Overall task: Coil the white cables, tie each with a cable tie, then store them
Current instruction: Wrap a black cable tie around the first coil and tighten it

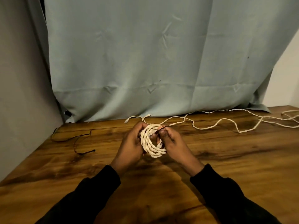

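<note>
White twisted cable coil, light and springy: our left hand grips its side, our right hand pinches probably a thin dark cable tie.

Cream twisted cable, seemingly black tie

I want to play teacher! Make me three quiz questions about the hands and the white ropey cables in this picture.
1. True or false: the left hand grips the coiled white cable.
2. What does the right hand pinch at the coil's top? A) black cable tie B) scissors C) tape
3. Fill in: more uncoiled white cable lies on the wooden ____.

Key: 1 true; 2 A; 3 table. Spare black ties lie to the left.
</note>
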